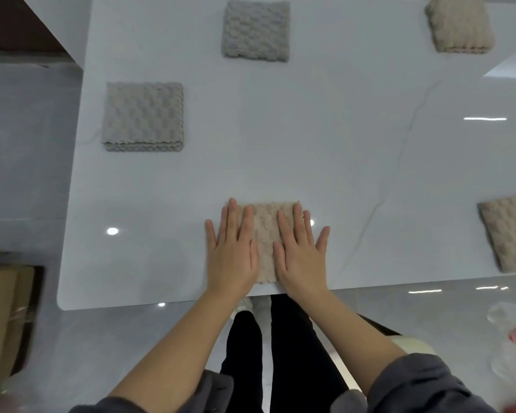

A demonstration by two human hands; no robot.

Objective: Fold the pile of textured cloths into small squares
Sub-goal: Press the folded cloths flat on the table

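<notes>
While looking straight down from head height: white glossy table (280,129) across most of view, faint grey vein down right half, small glare spots on surface. Grey floor (27,144) to left and along near side. Bare forearms (176,338) up from bottom edge, grey sleeves (414,383) bunched near elbows; black trousers (295,353) between them, below table edge. Cardboard box (0,323) on floor, far left, partly cut off. Crumpled plastic bag (513,338) with red print on floor, lower right.

Five textured cloths on table, all well apart, none touching.
- Left grey cloth (143,116): folded square, layered edge toward viewer, near table's left side.
- Far grey cloth (255,31): folded square, top centre.
- Far beige cloth (459,25): folded, puffy, top right.
- Right beige cloth (510,234): folded, slightly turned, partly cut off by right border.
- Near beige cloth (264,234): small square, flat, centre, close to table's near edge, mostly covered by both hands.

Left hand (231,254): palm down, fingers straight and spread, pressing left part of near beige cloth; little finger off cloth, on bare table. Grips nothing.
Right hand (303,257): same posture on right part; little finger out past cloth's right side. Grips nothing.
Thumbs inward, side by side over cloth's middle, not touching.
</notes>
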